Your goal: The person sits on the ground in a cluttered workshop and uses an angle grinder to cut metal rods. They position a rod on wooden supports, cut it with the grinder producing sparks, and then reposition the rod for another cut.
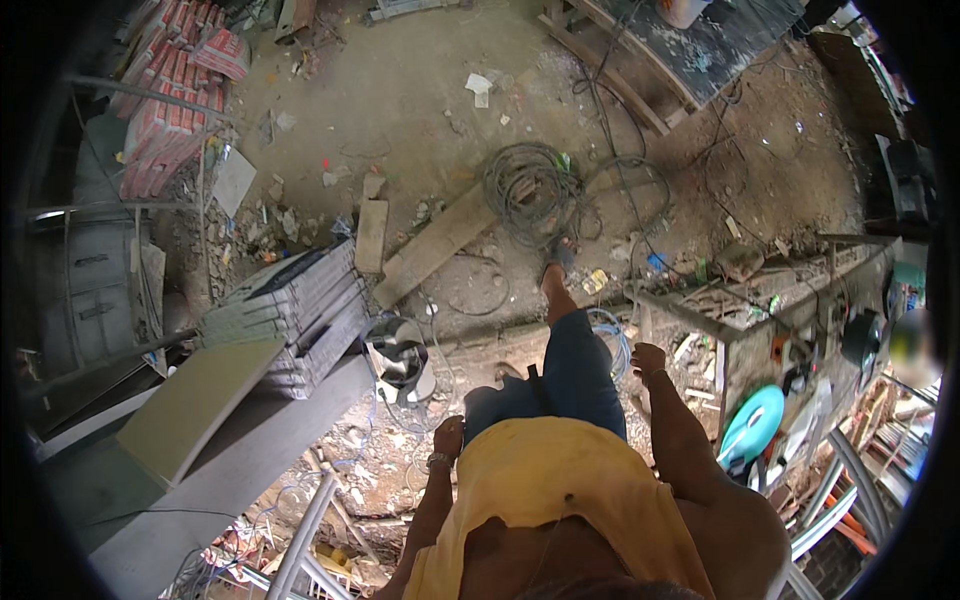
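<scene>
My left hand [449,437] hangs beside my left thigh, fingers curled in, with a band on its wrist. It is nearest to a black-and-white bucket-like container [402,365] on the ground, and is apart from it. My right hand [648,360] is held out from my right leg, loosely closed, with nothing visible in it. Near it are a coil of light blue hose or cable [612,340] and the corner of a worn wooden worktable [730,325]. Neither hand touches these things. One of my feet is forward, by a large coil of dark cable [530,190].
Left stand stacked grey panels [290,310] and a tilted beige board [200,405]. Planks [435,245], loose cables and rubble lie across the ground ahead. Red-and-white sacks [175,110] are piled far left. A dark-topped table [700,45] stands far right; a teal round object [752,425] is nearer.
</scene>
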Demonstrator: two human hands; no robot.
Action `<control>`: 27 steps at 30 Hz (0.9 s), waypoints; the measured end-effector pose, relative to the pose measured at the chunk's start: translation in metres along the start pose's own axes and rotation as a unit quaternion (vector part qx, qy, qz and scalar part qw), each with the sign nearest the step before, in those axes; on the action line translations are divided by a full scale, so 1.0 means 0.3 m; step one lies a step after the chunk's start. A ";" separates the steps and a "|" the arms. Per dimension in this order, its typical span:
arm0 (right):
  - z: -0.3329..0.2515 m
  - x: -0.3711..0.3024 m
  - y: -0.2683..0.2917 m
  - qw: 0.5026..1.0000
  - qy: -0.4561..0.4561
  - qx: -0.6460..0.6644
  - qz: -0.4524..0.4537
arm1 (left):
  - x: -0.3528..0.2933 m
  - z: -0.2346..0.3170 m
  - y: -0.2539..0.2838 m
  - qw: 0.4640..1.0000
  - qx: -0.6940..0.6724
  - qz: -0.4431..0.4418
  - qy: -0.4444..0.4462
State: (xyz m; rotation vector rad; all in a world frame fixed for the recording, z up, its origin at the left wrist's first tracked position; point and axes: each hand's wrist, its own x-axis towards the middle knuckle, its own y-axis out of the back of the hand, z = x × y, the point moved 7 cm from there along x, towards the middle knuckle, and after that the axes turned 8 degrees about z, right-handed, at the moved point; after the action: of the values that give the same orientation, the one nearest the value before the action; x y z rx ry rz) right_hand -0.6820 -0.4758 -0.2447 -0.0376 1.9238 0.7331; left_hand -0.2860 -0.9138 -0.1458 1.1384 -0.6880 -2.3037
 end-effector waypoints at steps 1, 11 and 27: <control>-0.045 0.053 -0.028 0.998 0.001 -0.063 0.001 | 0.036 0.056 0.011 0.998 0.033 -0.008 -0.051; -1.167 0.054 -0.047 0.965 0.259 -0.021 -0.024 | 0.601 0.833 0.247 0.997 -0.067 0.029 0.037; -1.620 0.418 -0.014 0.738 0.430 -0.513 0.083 | 1.510 1.099 0.265 0.976 0.125 -0.176 -0.008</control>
State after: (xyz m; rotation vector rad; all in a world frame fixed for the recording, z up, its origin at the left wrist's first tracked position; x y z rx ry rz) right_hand -1.1356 -0.6882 -0.2139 -1.0694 2.0607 2.1086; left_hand -0.7858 -1.1765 -0.1846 1.4578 -0.8618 -2.5727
